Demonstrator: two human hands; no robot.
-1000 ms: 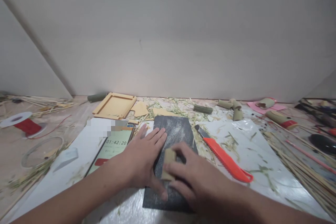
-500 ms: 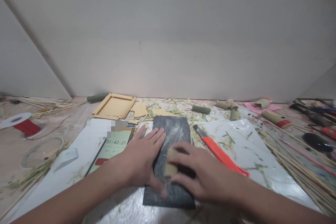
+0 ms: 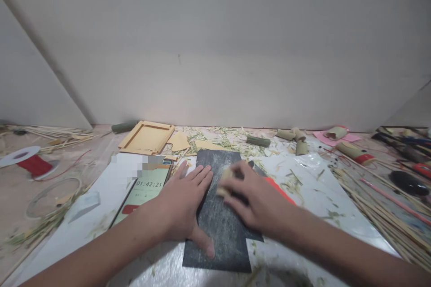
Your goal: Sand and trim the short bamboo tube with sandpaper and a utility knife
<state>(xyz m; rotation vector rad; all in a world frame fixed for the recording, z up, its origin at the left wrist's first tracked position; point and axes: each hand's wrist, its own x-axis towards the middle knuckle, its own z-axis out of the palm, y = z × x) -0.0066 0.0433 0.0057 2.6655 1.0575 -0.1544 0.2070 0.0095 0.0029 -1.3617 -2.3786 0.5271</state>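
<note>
A dark sheet of sandpaper (image 3: 225, 242), dusted with pale powder, lies lengthwise in front of me. My left hand (image 3: 178, 206) presses flat on its left edge, fingers spread. In my right hand (image 3: 252, 195) is a short, pale bamboo piece (image 3: 225, 183), gripped between thumb and fingers against the upper half of the sheet; the fingers partly hide it and it is a little blurred. Beneath my right forearm lies a utility knife with an orange-red handle (image 3: 279, 189), partly covered. A second dark edge shows under the sandpaper's right side.
A phone (image 3: 151, 186) with a timer lies by my left wrist. Behind are a yellow frame (image 3: 148, 138), bamboo shavings and cut bamboo pieces (image 3: 258, 140). A red ribbon spool (image 3: 32, 161) stands left; thin bamboo sticks (image 3: 377, 215) lie right. A wall rises behind.
My right hand has moved up the sandpaper, away from me, with the bamboo piece. The knife is now more covered by the arm. My left hand stays put.
</note>
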